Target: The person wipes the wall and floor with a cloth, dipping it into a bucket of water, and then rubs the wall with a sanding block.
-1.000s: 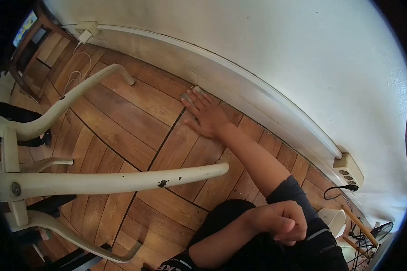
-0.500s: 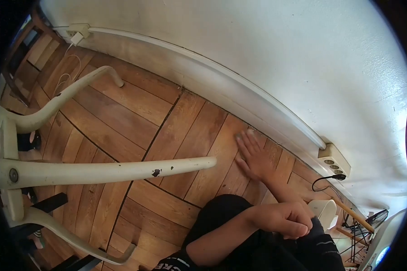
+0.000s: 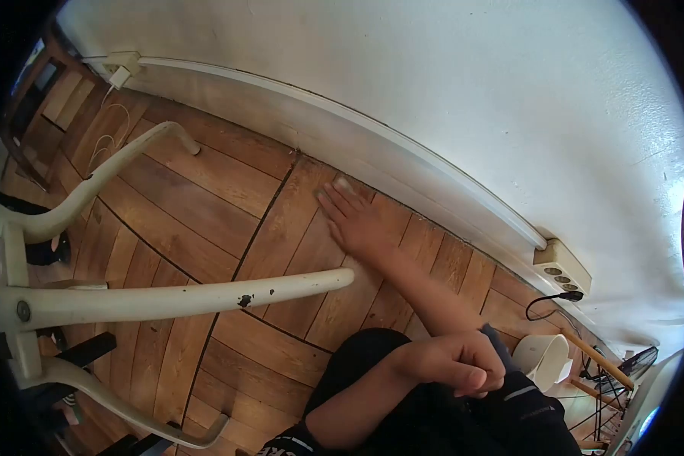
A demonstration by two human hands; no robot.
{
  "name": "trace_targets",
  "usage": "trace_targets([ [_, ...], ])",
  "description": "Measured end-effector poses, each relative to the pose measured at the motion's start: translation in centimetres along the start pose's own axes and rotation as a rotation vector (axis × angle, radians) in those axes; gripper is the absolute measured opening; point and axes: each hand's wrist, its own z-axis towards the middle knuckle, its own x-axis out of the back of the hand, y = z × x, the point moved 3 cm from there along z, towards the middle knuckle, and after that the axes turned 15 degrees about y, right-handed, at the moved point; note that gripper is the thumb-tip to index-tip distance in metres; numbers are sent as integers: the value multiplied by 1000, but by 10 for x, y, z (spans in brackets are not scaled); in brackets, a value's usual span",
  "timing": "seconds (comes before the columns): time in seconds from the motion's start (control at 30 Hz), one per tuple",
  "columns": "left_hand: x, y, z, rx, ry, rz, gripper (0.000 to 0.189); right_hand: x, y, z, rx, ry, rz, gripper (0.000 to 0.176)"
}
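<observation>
My right hand (image 3: 357,220) lies flat on the wooden plank floor (image 3: 205,197), arm stretched out toward the white baseboard (image 3: 403,163). Its fingers press down on a small pale cloth (image 3: 343,183), of which only an edge shows past the fingertips. My left hand (image 3: 452,365) is closed in a loose fist and rests on my dark-clothed knee (image 3: 372,365), over my right sleeve. Nothing shows inside that fist.
A white tubular frame (image 3: 205,292) crosses the floor on the left, its bar ending just below my right hand. A beige power strip (image 3: 558,266) with a black plug sits on the baseboard at right. A white cup (image 3: 543,357) lies near my elbow. A wall charger (image 3: 118,72) and its cord are far left.
My right hand slid along the floor by the baseboard, first right and toward me, then back out to the left. My left fist stayed on my knee.
</observation>
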Motion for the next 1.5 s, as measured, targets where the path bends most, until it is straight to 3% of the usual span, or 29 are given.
trace_targets([
  [0.07,0,-2,0,7,-7,7,58,25,2,-34,-24,30,-14,55],
  [0.13,-2,-4,1,9,-14,17,58,57,4,-69,-47,-180,-80,51],
  [0.23,-4,-7,2,-38,5,41,58,95,18,-110,30,-187,-130,52],
  [0.3,-2,-8,2,7,24,110,58,117,26,-125,89,-332,-171,51],
  [0.5,-3,-13,4,65,-11,124,58,170,30,-66,504,-147,-390,49],
  [0.53,-3,-13,4,63,-10,124,58,161,44,-57,506,-148,-389,49],
  [0.6,-4,-12,4,109,-26,98,57,136,79,-46,422,-171,-706,60],
  [0.73,-8,-10,4,57,-14,99,57,115,80,-37,541,-150,-811,73],
  [0.8,-8,-9,1,56,-24,58,56,98,81,-34,456,-140,-897,85],
  [1.2,1,10,-14,-113,-11,-237,60,-11,2,152,462,55,-907,85],
  [1.33,2,15,-14,-168,-30,-308,59,2,4,145,511,30,-986,81],
  [1.5,4,9,-11,-207,86,-227,56,60,38,65,416,0,-998,79],
])
